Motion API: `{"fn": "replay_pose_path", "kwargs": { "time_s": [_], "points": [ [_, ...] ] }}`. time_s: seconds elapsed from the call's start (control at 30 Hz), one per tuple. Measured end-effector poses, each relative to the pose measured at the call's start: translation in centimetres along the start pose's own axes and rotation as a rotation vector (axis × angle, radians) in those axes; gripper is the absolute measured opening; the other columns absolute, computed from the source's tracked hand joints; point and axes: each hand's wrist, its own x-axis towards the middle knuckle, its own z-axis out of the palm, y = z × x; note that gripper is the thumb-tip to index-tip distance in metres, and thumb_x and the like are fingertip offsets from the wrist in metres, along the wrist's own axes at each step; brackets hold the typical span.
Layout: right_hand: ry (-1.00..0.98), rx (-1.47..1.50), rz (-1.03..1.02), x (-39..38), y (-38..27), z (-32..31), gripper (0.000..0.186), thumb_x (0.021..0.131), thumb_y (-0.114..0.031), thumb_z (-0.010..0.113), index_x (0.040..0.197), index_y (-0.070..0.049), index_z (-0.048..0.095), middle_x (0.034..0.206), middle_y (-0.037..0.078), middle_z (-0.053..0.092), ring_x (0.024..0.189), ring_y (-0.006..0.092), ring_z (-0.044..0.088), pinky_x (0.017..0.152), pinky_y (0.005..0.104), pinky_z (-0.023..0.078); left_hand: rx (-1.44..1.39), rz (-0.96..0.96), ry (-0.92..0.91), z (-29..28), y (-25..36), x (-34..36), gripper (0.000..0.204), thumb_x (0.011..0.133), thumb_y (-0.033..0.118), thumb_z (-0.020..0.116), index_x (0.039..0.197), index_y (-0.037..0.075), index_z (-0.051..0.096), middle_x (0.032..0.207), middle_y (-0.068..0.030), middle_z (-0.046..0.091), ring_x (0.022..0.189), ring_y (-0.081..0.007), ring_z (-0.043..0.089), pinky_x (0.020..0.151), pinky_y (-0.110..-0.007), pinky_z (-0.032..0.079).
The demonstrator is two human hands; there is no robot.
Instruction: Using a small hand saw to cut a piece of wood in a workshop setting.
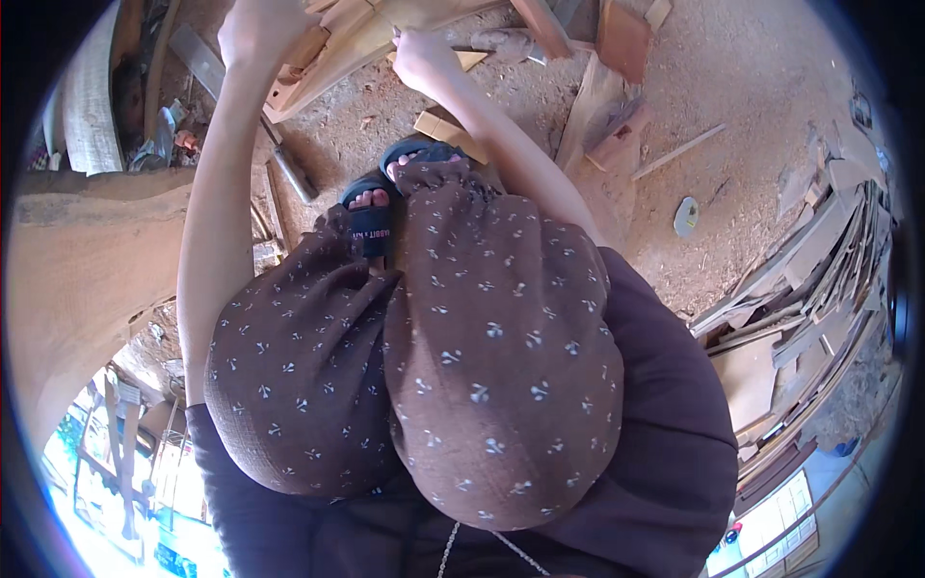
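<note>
My left hand [258,34] is at the top edge of the view, against a reddish-brown wood block [306,46]. Its fingers are hidden behind the hand and cut off by the edge. A little to the right, my right hand [426,63] has its fingers closed together, with a small dark tip showing at them. What it grips is too small to name. Both hands are over a pale wooden board [352,53] lying low in front of my feet. Just below the right hand is a thin yellowish wood offcut [470,60].
A long-handled tool [292,173] lies on the dirt floor left of my sandals [369,217]. Near my right forearm sits a yellowish wood block [448,132]. Wood offcuts [617,135] lie ahead right, stacked strips [800,308] at far right. A large wooden slab [92,250] stands left.
</note>
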Motion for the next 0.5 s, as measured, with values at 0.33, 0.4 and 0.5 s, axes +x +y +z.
{"fn": "replay_pose_path", "kwargs": {
  "time_s": [0.33,0.4,0.5],
  "points": [
    [0.002,0.047,0.159,-8.0,0.8,2.3,0.026,0.095,-0.021,0.042,0.100,0.003,0.052,0.078,0.027,0.064,0.078,0.0426,0.064,0.070,0.0520,0.049,-0.022,0.134,0.019,3.6,-2.2,0.9,0.034,0.066,0.042,0.072,0.085,0.015,0.071,0.085,-0.0123,0.070,0.083,-0.0291,0.068,0.076,-0.040,0.053],
    [0.018,0.054,0.173,-8.0,0.8,2.6,0.026,0.096,-0.021,0.042,0.099,0.002,0.052,0.079,0.026,0.064,0.079,0.0429,0.064,0.070,0.0520,0.049,-0.023,0.122,0.048,3.9,-2.1,0.4,0.034,0.066,0.042,0.072,0.086,0.014,0.071,0.086,-0.0130,0.070,0.084,-0.0295,0.068,0.076,-0.040,0.053],
    [0.008,0.034,0.187,-7.4,0.5,2.5,0.027,0.096,-0.022,0.042,0.098,0.003,0.052,0.079,0.026,0.064,0.079,0.0429,0.064,0.070,0.0520,0.049,-0.029,0.127,0.061,3.5,-2.4,0.2,0.035,0.066,0.041,0.071,0.088,0.014,0.071,0.087,-0.0142,0.070,0.085,-0.0302,0.068,0.076,-0.041,0.054]
  ]
}}
